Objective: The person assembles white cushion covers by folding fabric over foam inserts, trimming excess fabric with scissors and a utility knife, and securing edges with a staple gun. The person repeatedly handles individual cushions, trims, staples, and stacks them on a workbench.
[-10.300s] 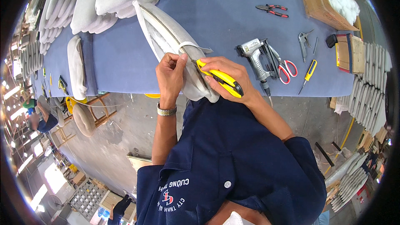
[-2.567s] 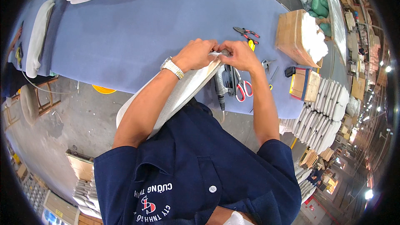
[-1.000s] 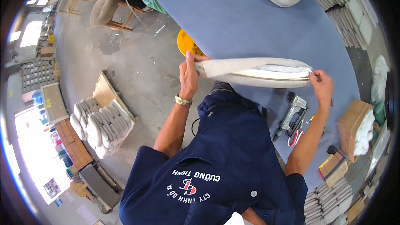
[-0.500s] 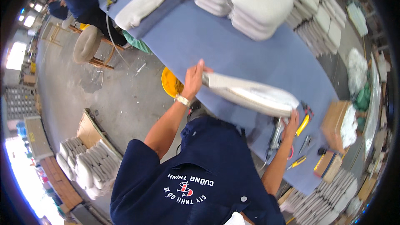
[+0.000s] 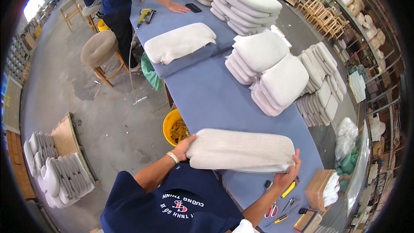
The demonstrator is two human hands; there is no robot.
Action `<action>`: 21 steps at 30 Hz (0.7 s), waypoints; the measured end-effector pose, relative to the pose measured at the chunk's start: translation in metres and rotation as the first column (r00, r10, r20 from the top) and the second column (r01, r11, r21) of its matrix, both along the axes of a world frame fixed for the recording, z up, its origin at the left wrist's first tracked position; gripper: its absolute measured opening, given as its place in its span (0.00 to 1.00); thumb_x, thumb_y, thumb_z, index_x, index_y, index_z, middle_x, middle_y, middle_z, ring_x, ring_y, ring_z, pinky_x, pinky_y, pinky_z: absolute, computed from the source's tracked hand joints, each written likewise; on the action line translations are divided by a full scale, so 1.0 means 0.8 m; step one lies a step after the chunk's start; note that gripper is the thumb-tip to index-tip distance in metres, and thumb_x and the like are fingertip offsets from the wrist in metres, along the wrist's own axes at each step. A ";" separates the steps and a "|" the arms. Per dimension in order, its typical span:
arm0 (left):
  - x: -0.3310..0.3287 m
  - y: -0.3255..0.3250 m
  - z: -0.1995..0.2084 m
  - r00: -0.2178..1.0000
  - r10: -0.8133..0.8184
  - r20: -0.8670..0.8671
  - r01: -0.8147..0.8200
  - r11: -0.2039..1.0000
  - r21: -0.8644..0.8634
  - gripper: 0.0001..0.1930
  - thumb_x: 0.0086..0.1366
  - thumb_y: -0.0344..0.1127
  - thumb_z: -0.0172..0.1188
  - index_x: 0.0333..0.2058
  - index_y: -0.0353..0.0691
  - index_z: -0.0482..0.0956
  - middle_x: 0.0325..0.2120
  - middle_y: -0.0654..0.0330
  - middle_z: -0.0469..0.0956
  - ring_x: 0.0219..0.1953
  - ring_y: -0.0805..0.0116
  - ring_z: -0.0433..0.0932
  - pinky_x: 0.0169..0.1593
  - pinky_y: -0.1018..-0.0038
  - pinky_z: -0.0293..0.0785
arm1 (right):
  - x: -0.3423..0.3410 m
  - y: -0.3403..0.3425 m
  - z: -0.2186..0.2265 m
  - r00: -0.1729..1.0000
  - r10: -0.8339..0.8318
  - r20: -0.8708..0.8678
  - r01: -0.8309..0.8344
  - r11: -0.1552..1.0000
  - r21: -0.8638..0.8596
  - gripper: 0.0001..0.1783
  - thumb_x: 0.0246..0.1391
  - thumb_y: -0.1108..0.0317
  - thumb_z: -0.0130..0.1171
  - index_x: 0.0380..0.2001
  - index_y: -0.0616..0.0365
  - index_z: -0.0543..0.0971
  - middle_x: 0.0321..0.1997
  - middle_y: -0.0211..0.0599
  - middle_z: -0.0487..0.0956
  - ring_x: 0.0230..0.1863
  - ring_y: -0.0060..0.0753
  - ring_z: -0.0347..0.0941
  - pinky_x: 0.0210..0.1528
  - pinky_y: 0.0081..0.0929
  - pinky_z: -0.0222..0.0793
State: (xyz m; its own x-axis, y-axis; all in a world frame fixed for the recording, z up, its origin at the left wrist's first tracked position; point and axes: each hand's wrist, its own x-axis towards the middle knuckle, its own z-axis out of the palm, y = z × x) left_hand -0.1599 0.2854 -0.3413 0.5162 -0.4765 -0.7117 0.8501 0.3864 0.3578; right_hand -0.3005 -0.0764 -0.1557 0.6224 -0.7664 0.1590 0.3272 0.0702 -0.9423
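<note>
Between my two hands is a long cushion pad [image 5: 241, 150] in pale grey-beige fabric, its broad covered face turned up over the near edge of the blue table. My left hand [image 5: 184, 146], with a metal band at the wrist, grips its left end. At the other end, my right hand [image 5: 290, 171] is closed on the lower right corner, thumb along the side. Beside my right forearm lie yellow-handled pliers [image 5: 290, 188], red-handled scissors [image 5: 271, 211] and a yellow cutter knife [image 5: 278, 220].
Stacked cushions [image 5: 282, 82] stand on the blue table [image 5: 202, 90], with one long cushion [image 5: 180, 43] farther off. A staple gun [image 5: 146, 16] lies near a co-worker's hand [image 5: 178, 7]. A yellow bucket [image 5: 171, 118] of scraps sits left of the table; a cardboard box [image 5: 317, 187] is at right.
The cushion pad has turned from edge-on, with its open underside partly showing, to its broad face up. Both hands have kept hold of it. My view has shifted, showing more of the far table.
</note>
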 end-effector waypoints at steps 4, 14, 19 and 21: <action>0.041 0.047 0.035 0.997 0.064 -0.030 -0.066 0.996 -0.064 0.32 0.73 0.58 0.60 0.63 0.40 0.73 0.57 0.54 0.80 0.57 0.59 0.81 0.62 0.58 0.76 | 0.026 0.049 -0.003 0.998 0.053 0.042 -0.060 0.979 0.195 0.26 0.55 0.75 0.53 0.59 0.62 0.75 0.74 0.50 0.68 0.70 0.48 0.69 0.70 0.43 0.68; 0.039 0.126 -0.039 0.997 0.051 0.054 -0.063 0.963 0.262 0.40 0.70 0.60 0.64 0.64 0.28 0.70 0.57 0.49 0.80 0.56 0.57 0.82 0.59 0.59 0.79 | 0.002 0.040 -0.187 0.872 0.130 -0.472 0.033 0.946 0.322 0.26 0.68 0.69 0.59 0.66 0.64 0.71 0.55 0.41 0.82 0.50 0.35 0.82 0.50 0.33 0.81; 0.055 0.147 -0.008 0.989 -0.098 0.108 0.047 0.915 0.400 0.49 0.63 0.67 0.67 0.63 0.23 0.70 0.57 0.44 0.80 0.56 0.54 0.81 0.61 0.60 0.76 | -0.037 0.068 -0.202 0.793 0.138 -0.594 0.043 0.959 0.280 0.19 0.70 0.60 0.60 0.54 0.65 0.79 0.48 0.38 0.85 0.46 0.35 0.83 0.48 0.32 0.80; 0.059 0.157 -0.003 0.982 -0.146 0.120 0.082 0.900 0.428 0.51 0.61 0.69 0.68 0.63 0.22 0.70 0.57 0.44 0.79 0.57 0.53 0.81 0.62 0.60 0.75 | -0.045 0.092 -0.202 0.731 0.127 -0.670 0.028 0.976 0.216 0.21 0.70 0.55 0.60 0.50 0.65 0.81 0.45 0.37 0.85 0.44 0.33 0.83 0.47 0.32 0.80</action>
